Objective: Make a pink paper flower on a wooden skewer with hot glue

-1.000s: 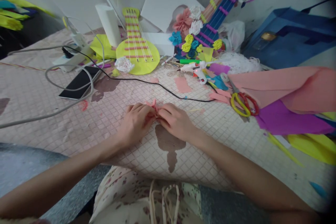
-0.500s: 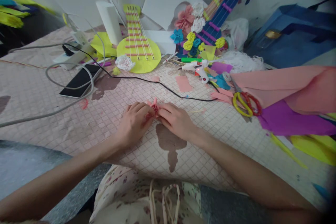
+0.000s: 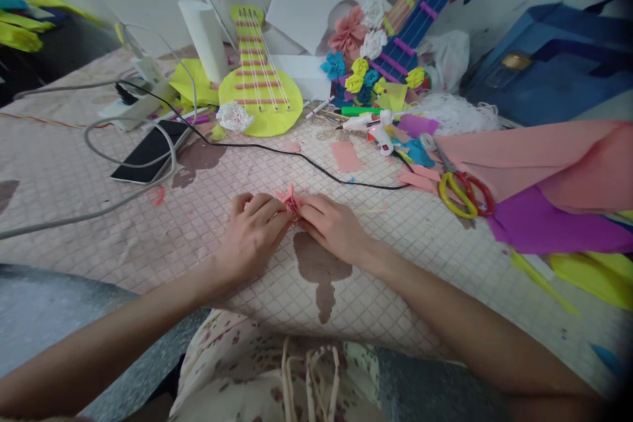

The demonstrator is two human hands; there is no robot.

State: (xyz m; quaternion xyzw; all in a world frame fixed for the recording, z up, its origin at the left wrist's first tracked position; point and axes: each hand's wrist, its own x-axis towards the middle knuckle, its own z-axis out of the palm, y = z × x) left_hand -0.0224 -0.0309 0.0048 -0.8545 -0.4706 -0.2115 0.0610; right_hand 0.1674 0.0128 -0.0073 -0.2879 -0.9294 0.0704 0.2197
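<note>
Between my two hands, just above the table, is a small pink paper flower [image 3: 291,199] with folded, ruffled petals. My left hand [image 3: 257,227] pinches it from the left, with the fingers bent and the fingertips at its edge. From the right, my right hand [image 3: 333,223] grips the flower with thumb and fingers pressed together. Its lower part is hidden behind my fingers. A thin stick [image 3: 370,210] lies on the cloth just right of my right hand. Farther back is a flat pink paper piece [image 3: 346,156].
A white glue gun [image 3: 380,135] with a black cord lies behind, its cord crossing the table. Scissors [image 3: 457,194] rest on the right beside pink paper sheets [image 3: 534,158]. A yellow paper guitar [image 3: 262,102] leans at the back; a phone [image 3: 151,153] is at left.
My left hand's fingers have shifted slightly on the flower, with the knuckles raised more. My right hand stays nearly still, and the flower remains in the same place.
</note>
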